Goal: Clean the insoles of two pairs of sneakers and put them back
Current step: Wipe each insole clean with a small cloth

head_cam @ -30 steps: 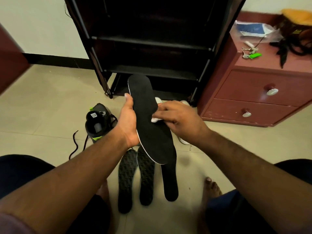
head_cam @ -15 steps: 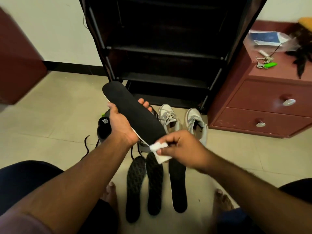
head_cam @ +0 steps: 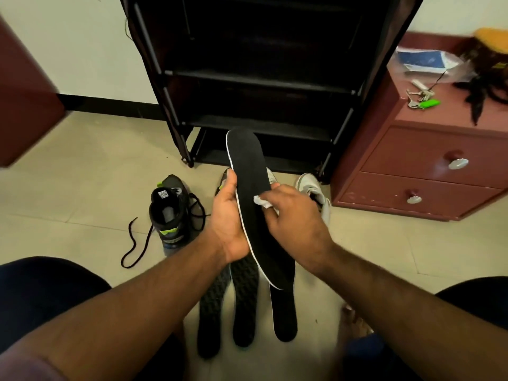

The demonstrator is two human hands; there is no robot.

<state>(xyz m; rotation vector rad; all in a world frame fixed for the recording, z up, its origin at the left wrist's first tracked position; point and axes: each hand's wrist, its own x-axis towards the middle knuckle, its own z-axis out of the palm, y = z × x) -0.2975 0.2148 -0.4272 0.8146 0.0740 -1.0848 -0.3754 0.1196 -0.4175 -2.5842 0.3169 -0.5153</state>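
A black insole [head_cam: 248,188] is held above the tiled floor [head_cam: 82,166], its long axis running away from the person and slightly leftward, with one rounded end pointed toward the black shoe rack [head_cam: 261,78] and the other end toward the person's lap. Its dark face is turned up and to the right; a thin white edge is seen along its left side. The insole is gripped along that left edge by the left hand [head_cam: 229,224], thumb laid on the rim. A crumpled white wipe [head_cam: 261,201] is pinched by the right hand [head_cam: 294,215] and pressed against the insole's middle. Three further insoles [head_cam: 244,306] are laid side by side on the floor below, their long axes parallel. A black sneaker [head_cam: 169,213] with green accents is placed to the left, and a grey sneaker [head_cam: 314,191] to the right, beside a red drawer cabinet [head_cam: 426,171].
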